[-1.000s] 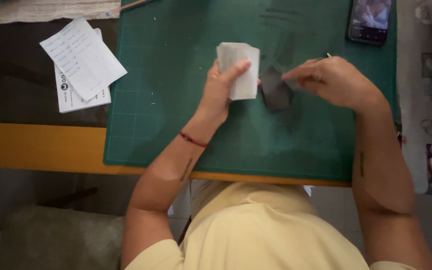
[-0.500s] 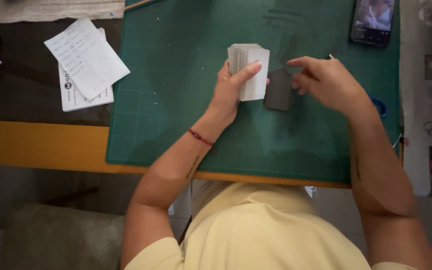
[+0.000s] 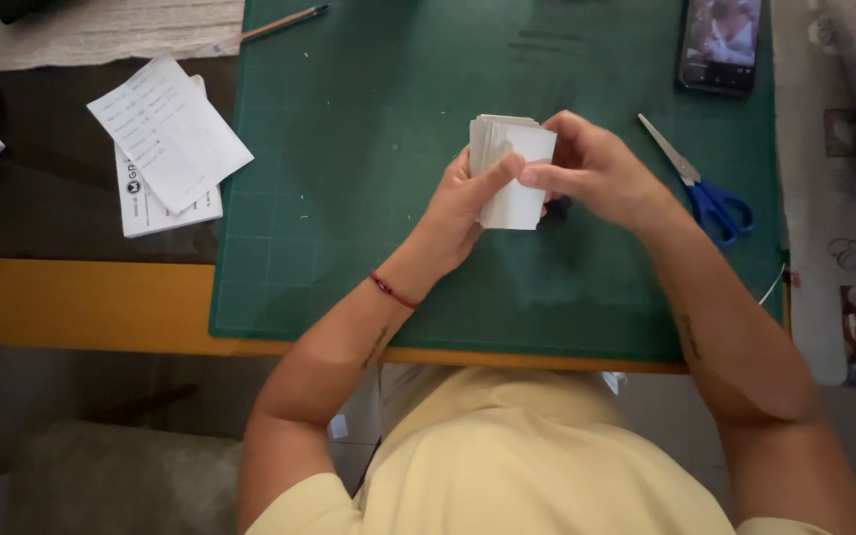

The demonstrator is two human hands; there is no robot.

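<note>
Both hands meet over the middle of the green cutting mat [image 3: 349,198], which lies on the tabletop [image 3: 71,297]. The left hand [image 3: 463,203] grips a stack of white cards [image 3: 509,173] from the side and below, its thumb pressed across the top card, so the stack is held just above the mat rather than lying on it. The right hand [image 3: 596,168] is closed on the stack too — its fingertips pinch the right edge of the top card, touching the left thumb. A small dark thing shows just under the right hand, too hidden to make out. A red string bracelet [image 3: 393,290] sits on the left wrist. To the right of the hands, near but apart, a pair of scissors [image 3: 700,183] with blue handles lies on the mat, and a phone [image 3: 720,45] rests at the mat's far right corner. Well to the left, off the mat, two sheets of paper [image 3: 165,144] overlap on the dark tabletop, and a pencil [image 3: 279,22] lies across the mat's far left edge
</note>
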